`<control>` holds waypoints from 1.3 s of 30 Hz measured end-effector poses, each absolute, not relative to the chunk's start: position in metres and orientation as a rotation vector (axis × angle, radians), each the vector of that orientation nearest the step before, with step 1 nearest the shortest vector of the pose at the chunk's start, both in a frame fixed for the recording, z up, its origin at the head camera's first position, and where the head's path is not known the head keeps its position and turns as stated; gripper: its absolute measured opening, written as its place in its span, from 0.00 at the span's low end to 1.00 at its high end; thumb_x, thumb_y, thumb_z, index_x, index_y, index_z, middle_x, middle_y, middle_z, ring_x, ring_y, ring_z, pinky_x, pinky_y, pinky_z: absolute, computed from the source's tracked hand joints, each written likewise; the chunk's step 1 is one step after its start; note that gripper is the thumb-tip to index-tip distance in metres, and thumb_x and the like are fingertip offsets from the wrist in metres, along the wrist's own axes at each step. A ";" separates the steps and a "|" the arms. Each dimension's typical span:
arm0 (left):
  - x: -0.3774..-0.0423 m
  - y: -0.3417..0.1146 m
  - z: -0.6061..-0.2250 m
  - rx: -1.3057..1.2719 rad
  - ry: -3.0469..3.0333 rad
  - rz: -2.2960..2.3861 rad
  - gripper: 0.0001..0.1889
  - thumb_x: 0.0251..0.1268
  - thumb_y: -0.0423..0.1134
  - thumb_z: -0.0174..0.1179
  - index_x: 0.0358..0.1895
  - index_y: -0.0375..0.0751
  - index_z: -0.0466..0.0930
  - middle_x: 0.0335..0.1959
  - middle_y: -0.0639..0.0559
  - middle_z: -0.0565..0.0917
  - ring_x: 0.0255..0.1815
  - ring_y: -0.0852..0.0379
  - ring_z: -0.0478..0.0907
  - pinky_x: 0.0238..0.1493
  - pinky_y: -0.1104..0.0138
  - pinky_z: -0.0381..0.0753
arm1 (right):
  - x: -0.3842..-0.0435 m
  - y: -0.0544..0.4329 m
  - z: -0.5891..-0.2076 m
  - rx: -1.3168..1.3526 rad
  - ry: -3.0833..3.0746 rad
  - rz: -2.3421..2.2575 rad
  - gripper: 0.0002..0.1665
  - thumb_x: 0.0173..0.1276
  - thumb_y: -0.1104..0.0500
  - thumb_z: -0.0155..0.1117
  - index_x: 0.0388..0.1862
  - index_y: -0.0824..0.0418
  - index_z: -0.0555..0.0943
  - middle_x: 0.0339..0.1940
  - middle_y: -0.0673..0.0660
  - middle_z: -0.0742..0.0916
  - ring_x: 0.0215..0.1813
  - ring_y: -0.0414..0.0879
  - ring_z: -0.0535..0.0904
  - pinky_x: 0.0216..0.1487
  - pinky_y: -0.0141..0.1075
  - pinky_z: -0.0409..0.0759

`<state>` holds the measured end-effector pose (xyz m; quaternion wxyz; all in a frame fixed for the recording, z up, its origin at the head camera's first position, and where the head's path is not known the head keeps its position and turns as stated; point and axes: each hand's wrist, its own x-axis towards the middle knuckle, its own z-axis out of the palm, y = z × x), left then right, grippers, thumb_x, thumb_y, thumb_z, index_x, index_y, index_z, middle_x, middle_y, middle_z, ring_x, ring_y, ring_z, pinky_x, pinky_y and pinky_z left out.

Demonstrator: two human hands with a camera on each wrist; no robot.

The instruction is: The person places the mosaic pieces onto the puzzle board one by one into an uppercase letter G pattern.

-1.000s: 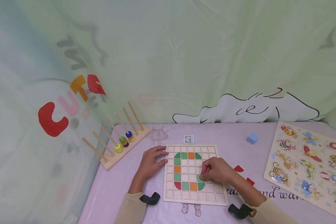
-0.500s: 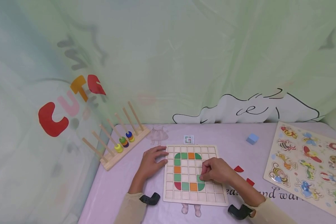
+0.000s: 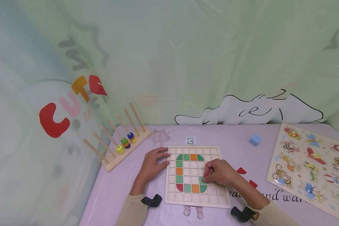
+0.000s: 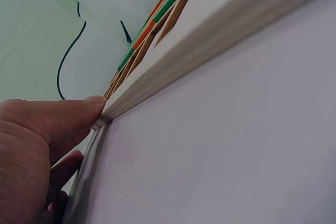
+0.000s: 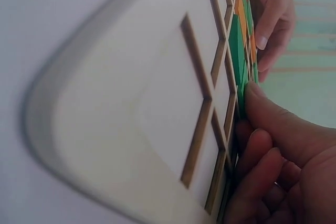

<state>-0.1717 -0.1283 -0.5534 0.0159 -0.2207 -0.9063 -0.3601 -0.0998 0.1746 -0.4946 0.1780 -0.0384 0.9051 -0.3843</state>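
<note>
A pale wooden grid board (image 3: 183, 199) lies flat with green, orange and red tiles set in its cells as an open loop. My right hand (image 3: 218, 171) is over its right side, thumb and curled fingers pinching at a green square tile (image 3: 201, 180). In the right wrist view the thumb tip is right against that green tile (image 5: 241, 102), and the other fingers are curled close to the grid. My left hand (image 3: 155, 160) rests at the board's left edge with its fingers loosely extended; the left wrist view has its thumb (image 4: 79, 113) touching the corner.
Behind the board lies a small pattern card (image 3: 190, 141). Red quarter-round tiles (image 3: 241, 170) lie to the right, with a blue block (image 3: 255, 140) farther back. An insect puzzle board (image 3: 302, 188) is at far right; a wooden peg stand (image 3: 113, 163) with coloured rings is at left.
</note>
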 end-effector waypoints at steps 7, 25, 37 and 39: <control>-0.172 -0.128 -0.553 -0.694 -2.812 -1.122 0.15 0.63 0.43 0.70 0.54 0.51 0.88 0.67 0.57 0.81 0.74 0.53 0.71 0.75 0.46 0.62 | -0.102 0.189 -0.491 -0.088 2.515 -1.124 0.12 0.56 0.52 0.81 0.29 0.53 0.84 0.22 0.49 0.82 0.31 0.43 0.76 0.29 0.31 0.72; -0.172 -0.128 -0.554 -0.686 -2.813 -1.108 0.15 0.63 0.43 0.70 0.54 0.52 0.88 0.67 0.58 0.81 0.74 0.52 0.71 0.75 0.45 0.63 | -0.102 0.273 -0.474 0.049 2.648 -0.995 0.16 0.62 0.48 0.76 0.43 0.56 0.87 0.30 0.51 0.84 0.35 0.46 0.77 0.32 0.34 0.76; -0.172 -0.129 -0.556 -0.701 -2.791 -1.102 0.15 0.64 0.44 0.70 0.54 0.52 0.88 0.66 0.58 0.81 0.73 0.52 0.72 0.74 0.45 0.65 | -0.100 0.297 -0.479 0.101 2.644 -0.966 0.21 0.60 0.46 0.78 0.44 0.59 0.87 0.31 0.52 0.84 0.37 0.47 0.75 0.32 0.33 0.72; -0.172 -0.128 -0.555 -0.701 -2.789 -1.105 0.15 0.64 0.43 0.70 0.54 0.52 0.88 0.66 0.57 0.81 0.73 0.52 0.72 0.73 0.44 0.65 | -0.099 0.298 -0.482 0.106 2.641 -0.969 0.21 0.58 0.47 0.79 0.44 0.59 0.87 0.30 0.52 0.83 0.38 0.47 0.75 0.33 0.33 0.72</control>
